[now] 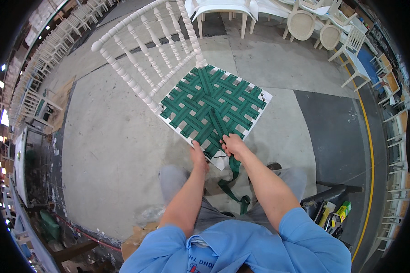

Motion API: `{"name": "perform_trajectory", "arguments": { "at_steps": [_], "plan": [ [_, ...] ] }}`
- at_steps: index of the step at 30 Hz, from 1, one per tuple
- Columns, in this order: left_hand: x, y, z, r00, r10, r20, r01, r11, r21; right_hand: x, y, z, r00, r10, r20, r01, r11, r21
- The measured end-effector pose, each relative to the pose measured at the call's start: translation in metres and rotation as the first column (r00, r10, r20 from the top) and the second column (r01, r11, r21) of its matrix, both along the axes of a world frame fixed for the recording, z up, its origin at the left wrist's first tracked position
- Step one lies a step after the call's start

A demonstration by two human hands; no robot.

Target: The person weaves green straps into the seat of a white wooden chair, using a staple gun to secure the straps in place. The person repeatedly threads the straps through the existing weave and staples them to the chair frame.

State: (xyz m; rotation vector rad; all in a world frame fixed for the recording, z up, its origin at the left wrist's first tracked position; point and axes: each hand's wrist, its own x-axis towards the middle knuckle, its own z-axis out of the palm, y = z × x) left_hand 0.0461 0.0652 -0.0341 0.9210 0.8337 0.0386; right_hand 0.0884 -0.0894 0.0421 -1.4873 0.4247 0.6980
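Note:
A white wooden chair (136,86) with a spindle back stands on the concrete floor in front of me. Its seat frame is woven with green webbing straps (212,102). My left hand (198,155) rests on the near edge of the seat frame, fingers closed on it. My right hand (233,144) grips a green strap at the near edge of the weave. The loose end of that strap (234,182) hangs down between my knees.
Rows of white chairs (54,41) line the left side. More white chairs and a table (300,20) stand at the back and right. A tool tray (330,214) sits by my right leg. A yellow floor line (371,150) curves along the right.

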Motion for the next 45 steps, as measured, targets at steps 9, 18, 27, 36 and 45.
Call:
{"name": "perform_trajectory", "arguments": {
  "at_steps": [9, 18, 27, 36, 45],
  "plan": [
    [-0.02, -0.048, 0.003, 0.979, 0.196, 0.054, -0.197, 0.98, 0.015, -0.028, 0.008, -0.018, 0.998, -0.041, -0.046, 0.042, 0.999, 0.025],
    [-0.004, -0.06, -0.001, 0.975, 0.216, -0.05, -0.215, 0.976, 0.026, -0.057, -0.005, -0.002, 0.998, -0.063, -0.024, 0.061, 0.996, -0.071],
    [0.012, -0.076, -0.004, 0.966, 0.217, -0.139, -0.196, 0.969, 0.15, -0.153, -0.039, -0.015, 0.994, 0.056, 0.095, -0.016, 0.925, -0.38],
    [0.013, -0.074, -0.007, 0.968, 0.222, -0.114, -0.205, 0.968, 0.145, -0.211, -0.052, -0.019, 0.99, 0.125, 0.059, -0.098, 0.936, -0.338],
    [0.014, -0.074, -0.006, 0.958, 0.243, -0.152, -0.214, 0.959, 0.185, -0.219, -0.052, -0.045, 0.977, 0.176, 0.117, -0.117, 0.912, -0.394]
  ]
}}
